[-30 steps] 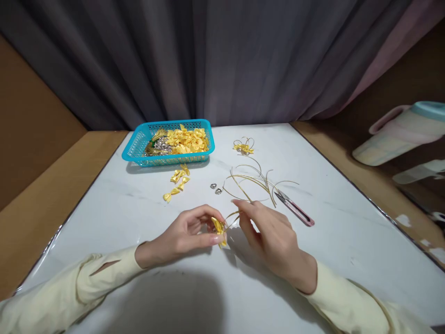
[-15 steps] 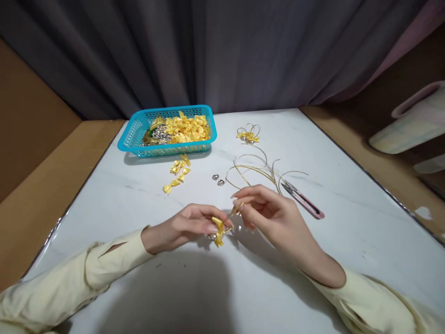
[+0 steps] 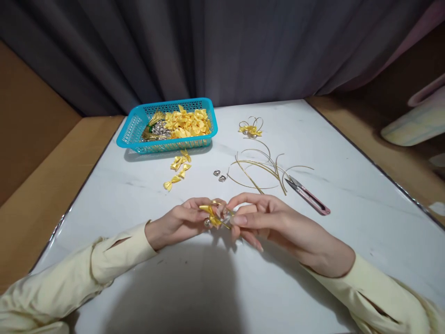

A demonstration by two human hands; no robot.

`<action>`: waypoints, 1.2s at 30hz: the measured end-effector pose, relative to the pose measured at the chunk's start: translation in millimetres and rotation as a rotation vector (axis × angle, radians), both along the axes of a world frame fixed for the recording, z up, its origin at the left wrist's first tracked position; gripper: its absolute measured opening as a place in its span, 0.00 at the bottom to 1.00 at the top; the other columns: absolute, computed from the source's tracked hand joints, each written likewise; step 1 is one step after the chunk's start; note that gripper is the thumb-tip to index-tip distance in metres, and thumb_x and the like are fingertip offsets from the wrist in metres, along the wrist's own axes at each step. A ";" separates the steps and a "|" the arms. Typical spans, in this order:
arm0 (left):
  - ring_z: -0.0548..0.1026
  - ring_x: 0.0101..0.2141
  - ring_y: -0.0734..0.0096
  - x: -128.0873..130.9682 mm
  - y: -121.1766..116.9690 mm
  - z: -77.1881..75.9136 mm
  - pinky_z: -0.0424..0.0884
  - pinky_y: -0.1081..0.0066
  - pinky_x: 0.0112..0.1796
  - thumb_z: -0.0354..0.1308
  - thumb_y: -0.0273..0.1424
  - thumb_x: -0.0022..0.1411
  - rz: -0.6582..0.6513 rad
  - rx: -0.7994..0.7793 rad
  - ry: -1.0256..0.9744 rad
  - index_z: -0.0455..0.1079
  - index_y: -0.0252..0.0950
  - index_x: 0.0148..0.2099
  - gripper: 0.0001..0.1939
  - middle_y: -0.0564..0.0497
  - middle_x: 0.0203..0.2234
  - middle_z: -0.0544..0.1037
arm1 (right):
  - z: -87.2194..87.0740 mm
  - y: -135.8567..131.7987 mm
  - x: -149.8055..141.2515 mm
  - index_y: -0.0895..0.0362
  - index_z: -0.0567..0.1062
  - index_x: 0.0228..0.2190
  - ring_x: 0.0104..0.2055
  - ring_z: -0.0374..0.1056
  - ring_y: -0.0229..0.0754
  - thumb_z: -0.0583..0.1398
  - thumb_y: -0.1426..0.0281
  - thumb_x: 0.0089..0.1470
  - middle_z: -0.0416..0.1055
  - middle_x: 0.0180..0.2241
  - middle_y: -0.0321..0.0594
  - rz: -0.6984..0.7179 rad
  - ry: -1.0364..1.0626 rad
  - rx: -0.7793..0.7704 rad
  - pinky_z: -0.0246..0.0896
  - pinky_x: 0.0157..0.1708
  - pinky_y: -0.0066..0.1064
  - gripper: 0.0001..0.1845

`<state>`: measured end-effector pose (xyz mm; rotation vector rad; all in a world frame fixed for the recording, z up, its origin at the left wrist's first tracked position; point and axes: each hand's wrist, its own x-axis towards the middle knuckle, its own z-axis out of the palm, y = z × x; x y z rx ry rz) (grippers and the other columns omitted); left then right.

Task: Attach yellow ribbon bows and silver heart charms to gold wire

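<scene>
My left hand (image 3: 186,218) pinches a yellow ribbon bow (image 3: 212,216), with a small silver bell (image 3: 207,222) hanging at its lower left. Gold cord runs from the bow toward my right hand (image 3: 267,222), whose thumb and index finger are closed on the cord's end, just right of the bow. The fingertips partly hide the cord. Beyond the hands lie two silver bells (image 3: 219,176), several loose gold cords (image 3: 262,169) and pink-handled thread snips (image 3: 308,196). A few yellow bows (image 3: 179,170) rest farther left.
A blue plastic basket (image 3: 167,144) at the back left holds yellow bows, silver bells and a bundle of gold cord. A bow-and-bell piece with cord loops (image 3: 250,129) lies at the back. A pale cylindrical container (image 3: 413,120) is at the right edge.
My right hand has come in lower and closer to my left fingers. The bow has tipped and moved slightly up and left. The camera view has shifted a little.
</scene>
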<state>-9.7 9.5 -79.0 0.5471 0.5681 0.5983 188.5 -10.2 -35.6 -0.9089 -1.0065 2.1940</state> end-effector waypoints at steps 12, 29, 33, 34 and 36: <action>0.69 0.32 0.71 4.7 -2.4 -9.3 0.63 0.73 0.34 0.72 0.29 0.41 0.021 -0.133 -0.086 0.74 0.31 0.31 0.14 0.49 0.28 0.73 | -12.1 -17.8 -18.3 0.55 0.71 0.31 0.24 0.62 0.33 0.60 0.73 0.50 0.68 0.24 0.33 -0.361 -0.565 0.823 0.58 0.24 0.26 0.03; 0.68 0.30 0.76 5.5 -0.8 -0.7 0.62 0.74 0.33 0.58 0.33 0.60 -0.192 -0.013 0.009 0.69 0.30 0.42 0.11 0.48 0.32 0.71 | -6.6 7.2 2.4 0.59 0.76 0.35 0.32 0.68 0.37 0.58 0.74 0.54 0.75 0.32 0.40 -0.019 -0.598 0.859 0.61 0.32 0.28 0.07; 0.70 0.32 0.70 3.4 -0.3 21.9 0.63 0.69 0.35 0.49 0.39 0.65 -0.231 0.227 0.250 0.64 0.33 0.47 0.15 0.46 0.33 0.73 | -6.2 7.1 5.3 0.58 0.77 0.29 0.30 0.68 0.36 0.59 0.71 0.52 0.75 0.27 0.37 -0.146 -0.554 0.673 0.60 0.30 0.26 0.06; 0.70 0.33 0.70 3.1 -1.6 27.8 0.64 0.69 0.36 0.51 0.38 0.64 -0.235 0.350 0.355 0.63 0.34 0.48 0.14 0.48 0.32 0.73 | -5.5 6.8 5.9 0.58 0.77 0.29 0.29 0.67 0.36 0.60 0.70 0.52 0.74 0.27 0.37 -0.169 -0.536 0.637 0.60 0.29 0.26 0.06; 0.70 0.33 0.71 2.8 -5.8 37.2 0.64 0.69 0.37 0.55 0.35 0.62 -0.210 0.552 0.520 0.61 0.37 0.49 0.15 0.51 0.32 0.72 | -3.9 6.0 6.3 0.59 0.77 0.29 0.27 0.66 0.35 0.61 0.68 0.51 0.73 0.26 0.37 -0.194 -0.496 0.572 0.60 0.27 0.26 0.06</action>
